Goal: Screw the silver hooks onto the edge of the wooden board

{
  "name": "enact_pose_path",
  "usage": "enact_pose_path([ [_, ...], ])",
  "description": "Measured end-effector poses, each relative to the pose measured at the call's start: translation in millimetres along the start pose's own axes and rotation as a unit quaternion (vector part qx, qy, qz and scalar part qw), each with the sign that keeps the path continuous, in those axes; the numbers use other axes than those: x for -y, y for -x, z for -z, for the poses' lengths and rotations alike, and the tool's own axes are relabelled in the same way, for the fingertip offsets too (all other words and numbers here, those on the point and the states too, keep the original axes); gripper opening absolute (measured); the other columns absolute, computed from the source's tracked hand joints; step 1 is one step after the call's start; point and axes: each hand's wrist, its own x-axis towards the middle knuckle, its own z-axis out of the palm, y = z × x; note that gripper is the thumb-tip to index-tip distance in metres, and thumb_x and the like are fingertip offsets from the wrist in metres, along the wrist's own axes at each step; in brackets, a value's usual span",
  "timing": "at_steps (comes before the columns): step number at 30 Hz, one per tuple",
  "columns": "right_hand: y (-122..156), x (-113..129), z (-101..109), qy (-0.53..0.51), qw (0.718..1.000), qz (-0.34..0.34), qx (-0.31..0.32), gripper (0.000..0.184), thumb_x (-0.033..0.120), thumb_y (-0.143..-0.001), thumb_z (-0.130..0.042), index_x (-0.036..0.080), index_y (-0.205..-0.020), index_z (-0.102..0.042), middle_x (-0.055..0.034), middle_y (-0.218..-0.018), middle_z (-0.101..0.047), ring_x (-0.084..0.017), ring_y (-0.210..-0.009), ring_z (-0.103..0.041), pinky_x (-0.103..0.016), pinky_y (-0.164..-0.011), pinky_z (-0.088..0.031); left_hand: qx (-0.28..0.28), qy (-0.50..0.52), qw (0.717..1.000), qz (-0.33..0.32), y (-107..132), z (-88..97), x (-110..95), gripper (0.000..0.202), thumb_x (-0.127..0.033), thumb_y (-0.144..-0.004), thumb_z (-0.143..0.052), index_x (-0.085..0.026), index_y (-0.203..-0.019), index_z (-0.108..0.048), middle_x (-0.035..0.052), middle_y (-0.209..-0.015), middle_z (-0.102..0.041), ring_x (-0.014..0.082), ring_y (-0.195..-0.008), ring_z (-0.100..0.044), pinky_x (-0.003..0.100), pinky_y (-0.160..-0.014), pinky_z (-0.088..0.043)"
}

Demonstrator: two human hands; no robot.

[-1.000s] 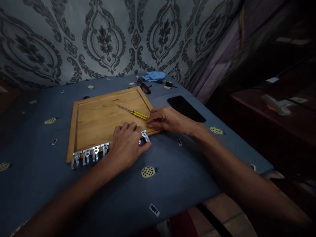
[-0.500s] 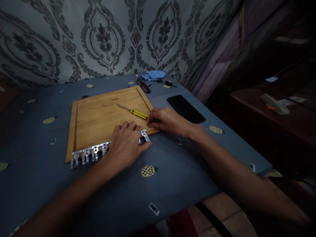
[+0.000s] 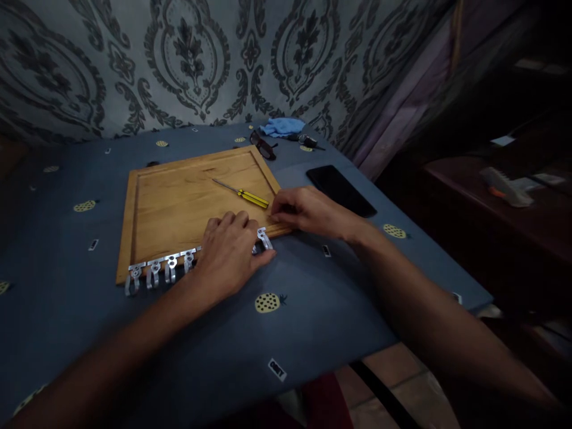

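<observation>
A wooden panel (image 3: 179, 208) with a raised frame lies on the table. Along its near edge runs a metal hook rail (image 3: 172, 262) with several silver hooks. My left hand (image 3: 230, 253) rests over the rail's middle, fingers bent onto the panel and thumb along the near side, holding the rail against the edge. My right hand (image 3: 308, 210) is at the panel's right near corner, thumb and fingertips pinched together; whatever is between them is too small to make out. A screwdriver (image 3: 252, 198) with a yellow handle lies on the panel, just left of my right hand.
A black phone (image 3: 342, 190) lies right of the panel. Behind are dark-rimmed glasses (image 3: 263, 146), a blue cloth (image 3: 282, 126) and keys (image 3: 308, 141). The blue tablecloth (image 3: 304, 333) ends at the front and right. A patterned curtain (image 3: 192, 59) hangs behind the table.
The whole view has shifted slightly. My right hand's fingers have lifted a little at the panel corner, still pinched. My left hand stays on the hook rail.
</observation>
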Motion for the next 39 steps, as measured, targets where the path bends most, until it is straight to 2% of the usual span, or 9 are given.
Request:
enact_pose_path([
  [3, 3, 3, 5, -0.097, 0.995, 0.005, 0.03, 0.011, 0.024, -0.087, -0.065, 0.015, -0.089, -0.07, -0.0015, -0.074, -0.068, -0.013, -0.066, -0.057, -0.025, -0.061, -0.037, 0.007, 0.0, 1.0, 0.0, 0, 1.0, -1, 0.04, -0.051, -0.096, -0.064, -0.015, -0.111, -0.07, 0.0125, -0.113, -0.068, 0.0354, -0.116, -0.063, 0.05, -0.095, -0.051],
  [6, 6, 5, 6, -0.176, 0.981, 0.033, 0.071, 0.02, 0.035, -0.088, -0.066, 0.015, -0.084, -0.068, 0.0, -0.071, -0.065, -0.011, -0.063, -0.054, -0.024, -0.058, -0.038, 0.016, -0.001, 1.0, 0.004, 0, 2.1, -2, 0.042, -0.051, -0.097, -0.063, -0.014, -0.115, -0.07, 0.0131, -0.115, -0.067, 0.0357, -0.119, -0.062, 0.051, -0.097, -0.05],
  [8, 6, 5, 4, -0.186, 0.977, 0.048, 0.087, 0.026, 0.04, -0.089, -0.066, 0.015, -0.083, -0.067, 0.0, -0.071, -0.065, -0.011, -0.062, -0.053, -0.024, -0.057, -0.037, 0.016, 0.0, 1.0, 0.004, 0, 2.2, -2, 0.042, -0.051, -0.097, -0.062, -0.014, -0.116, -0.07, 0.0133, -0.117, -0.067, 0.0357, -0.12, -0.061, 0.051, -0.098, -0.05],
  [13, 5, 4, -3, -0.203, 0.972, 0.043, 0.113, 0.023, 0.037, -0.09, -0.063, 0.015, -0.086, -0.067, -0.0009, -0.074, -0.066, -0.011, -0.064, -0.054, -0.024, -0.058, -0.04, 0.017, 0.006, 1.0, -0.002, 0, 1.2, -2, 0.042, -0.05, -0.098, -0.061, -0.014, -0.119, -0.069, 0.0138, -0.118, -0.067, 0.0346, -0.12, -0.061, 0.049, -0.097, -0.049],
  [19, 4, 6, -7, -0.235, 0.965, 0.022, 0.117, 0.026, 0.041, -0.089, -0.064, 0.015, -0.086, -0.067, -0.0019, -0.073, -0.065, -0.012, -0.063, -0.054, -0.025, -0.057, -0.041, 0.005, 0.016, 1.0, -0.006, 0, -1.2, -1, 0.042, -0.05, -0.098, -0.061, -0.015, -0.12, -0.069, 0.013, -0.116, -0.068, 0.0335, -0.119, -0.06, 0.047, -0.097, -0.047],
  [29, 2, 8, -8, -0.301, 0.945, -0.001, 0.129, 0.023, 0.037, -0.088, -0.07, 0.015, -0.084, -0.068, -0.0012, -0.074, -0.066, -0.012, -0.068, -0.057, -0.025, -0.062, -0.045, 0.001, 0.022, 1.0, -0.012, 0, -2.7, -1, 0.041, -0.049, -0.098, -0.062, -0.015, -0.119, -0.069, 0.0136, -0.116, -0.067, 0.0345, -0.116, -0.06, 0.049, -0.094, -0.048],
  [39, -3, 6, -10, -0.35, 0.925, -0.029, 0.144, 0.04, 0.052, -0.08, -0.081, 0.013, -0.08, -0.069, 0.0, -0.071, -0.064, -0.01, -0.066, -0.053, -0.025, -0.062, -0.042, 0.012, 0.05, 0.999, -0.01, 0, -0.6, 0, 0.039, -0.047, -0.098, -0.062, -0.014, -0.118, -0.069, 0.0142, -0.117, -0.067, 0.0358, -0.119, -0.059, 0.051, -0.098, -0.047],
])
